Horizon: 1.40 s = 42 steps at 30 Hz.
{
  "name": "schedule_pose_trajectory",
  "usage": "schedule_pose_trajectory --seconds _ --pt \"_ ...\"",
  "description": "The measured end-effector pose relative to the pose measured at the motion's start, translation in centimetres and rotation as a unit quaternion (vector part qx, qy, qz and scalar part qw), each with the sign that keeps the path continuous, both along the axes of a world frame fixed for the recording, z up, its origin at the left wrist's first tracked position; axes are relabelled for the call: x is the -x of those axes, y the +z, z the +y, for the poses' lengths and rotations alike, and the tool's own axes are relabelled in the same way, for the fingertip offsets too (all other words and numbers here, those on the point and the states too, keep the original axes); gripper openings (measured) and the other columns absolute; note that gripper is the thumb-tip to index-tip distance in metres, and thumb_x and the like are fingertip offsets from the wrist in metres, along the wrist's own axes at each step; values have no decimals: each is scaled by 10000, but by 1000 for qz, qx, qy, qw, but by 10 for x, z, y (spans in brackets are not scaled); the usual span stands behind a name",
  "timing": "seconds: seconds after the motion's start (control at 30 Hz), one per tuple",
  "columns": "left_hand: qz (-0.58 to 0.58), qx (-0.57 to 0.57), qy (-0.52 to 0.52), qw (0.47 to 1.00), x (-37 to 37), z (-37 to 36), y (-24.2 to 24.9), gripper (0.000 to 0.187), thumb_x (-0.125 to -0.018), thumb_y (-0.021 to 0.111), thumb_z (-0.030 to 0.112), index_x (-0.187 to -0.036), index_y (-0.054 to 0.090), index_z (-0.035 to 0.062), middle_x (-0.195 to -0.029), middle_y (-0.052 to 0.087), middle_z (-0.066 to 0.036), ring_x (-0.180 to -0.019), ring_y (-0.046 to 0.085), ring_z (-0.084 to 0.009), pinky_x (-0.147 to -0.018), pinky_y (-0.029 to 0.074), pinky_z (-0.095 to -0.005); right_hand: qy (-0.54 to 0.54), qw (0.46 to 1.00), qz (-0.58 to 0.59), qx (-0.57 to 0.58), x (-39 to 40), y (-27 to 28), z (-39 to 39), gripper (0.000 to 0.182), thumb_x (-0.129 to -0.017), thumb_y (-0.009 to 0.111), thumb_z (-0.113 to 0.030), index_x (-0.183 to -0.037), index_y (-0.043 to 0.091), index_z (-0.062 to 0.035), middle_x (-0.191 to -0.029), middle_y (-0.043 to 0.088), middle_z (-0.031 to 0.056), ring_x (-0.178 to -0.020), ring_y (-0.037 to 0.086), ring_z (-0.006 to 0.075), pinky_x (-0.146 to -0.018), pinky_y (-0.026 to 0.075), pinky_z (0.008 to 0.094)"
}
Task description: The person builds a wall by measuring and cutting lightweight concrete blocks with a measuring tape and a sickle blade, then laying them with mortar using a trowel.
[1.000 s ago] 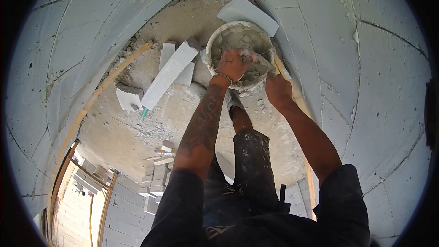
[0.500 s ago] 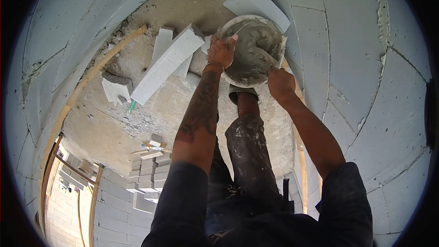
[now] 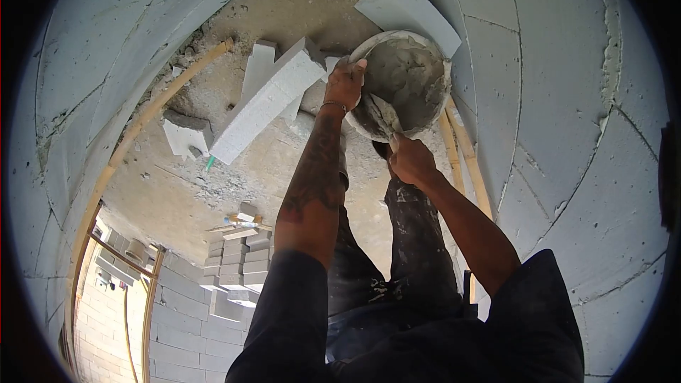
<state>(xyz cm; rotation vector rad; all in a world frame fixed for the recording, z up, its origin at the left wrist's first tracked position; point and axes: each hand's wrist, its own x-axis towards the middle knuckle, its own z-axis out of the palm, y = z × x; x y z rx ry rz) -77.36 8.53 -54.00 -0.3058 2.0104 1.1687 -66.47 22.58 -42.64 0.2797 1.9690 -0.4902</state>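
A round bucket (image 3: 448,78) of wet grey mortar (image 3: 411,74) stands in front of me, close to the right-hand wall. My left hand (image 3: 345,82) is closed on the bucket's left rim, with the thumb over the edge. In my right hand (image 3: 412,161), the fingers are wrapped round the handle of a trowel at the bucket's near side. The mortar-smeared trowel blade (image 3: 384,115) lies inside the bucket, at its near left. Most of the handle is hidden by my fingers.
A pale block (image 3: 410,15) lies behind the bucket. Left of it are a long white block (image 3: 266,103) and a broken block (image 3: 186,135). Stacked blocks (image 3: 237,262) stand lower left. Wooden strips (image 3: 468,152) run along the right block wall (image 3: 560,92).
My right hand has moved left and toward me, bringing the trowel from the bucket's right side to its near left. My left hand stays on the rim. The view has shifted slightly.
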Motion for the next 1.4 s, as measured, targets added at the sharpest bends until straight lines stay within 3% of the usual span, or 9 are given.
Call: schedule_pose_trajectory --seconds 0.13,0.2,0.3,0.6,0.67,0.7,1.03,1.23,1.4 --pt "74 21 21 997 -5 0 -17 538 -824 436 529 -666 533 24 -680 567 -149 -708 551 -331 -696 418 -378 -89 990 88 59 -23 -4 1 458 -744 541 -135 -1167 433 3 -846 593 218 -761 586 338 -704 465 432" --pt "69 21 13 997 -4 -2 -20 547 -828 426 530 -649 536 25 -680 566 -149 -705 551 -326 -697 417 -376 -114 977 156 89 -24 3 11 490 -752 551 -125 -1207 412 -9 -828 599 197 -707 599 303 -671 477 408" --pt "68 11 -14 998 5 -4 -25 549 -839 406 519 -630 545 31 -690 567 -151 -706 552 -322 -702 415 -373 -360 915 -94 154 -15 23 28 443 -789 588 -105 -1200 431 -62 -696 561 72 -481 491 103 -438 420 272" --pt "226 101 -148 958 -33 -16 -85 520 -876 338 465 -668 562 44 -725 574 -170 -712 559 -358 -673 418 -436 -401 889 -47 218 -77 68 96 411 -784 596 -55 -1167 448 -37 -716 531 51 -557 503 103 -486 427 263" --pt "109 103 -95 984 -36 -16 -40 472 -884 360 427 -720 561 33 -763 567 -183 -721 547 -376 -672 421 -455 -477 838 -58 259 -80 85 113 373 -777 577 -11 -1130 457 -26 -769 530 56 -606 512 107 -520 440 269" --pt "37 73 -144 986 -51 -30 -55 653 -833 361 560 -955 546 -54 -967 550 -299 -981 498 -441 -848 383 -488 -471 840 -53 265 -78 94 119 373 -777 577 -11 -1130 457 -26 -769 530 56 -606 512 107 -520 440 269" --pt "33 14 65 997 -83 -60 13 506 -914 345 372 -668 551 -19 -668 564 -186 -683 541 -360 -623 400 -410 -407 897 66 158 -78 115 155 428 -679 599 87 -1075 473 -17 -907 541 53 -843 517 124 -754 424 257" --pt "14 126 154 980 -107 -98 -69 604 -839 374 541 -772 633 -2 -774 609 -229 -808 573 -390 -725 429 -427 -362 915 118 132 -82 110 155 412 -673 685 -1 -1037 490 -3 -832 564 73 -750 532 127 -681 451 260" --pt "72 176 -77 979 -100 -102 -81 416 -824 473 425 -936 575 38 -969 579 -213 -935 529 -386 -814 422 -429 -329 909 182 182 -41 144 153 464 -655 697 -23 -1073 497 9 -834 604 104 -771 560 120 -697 463 267"
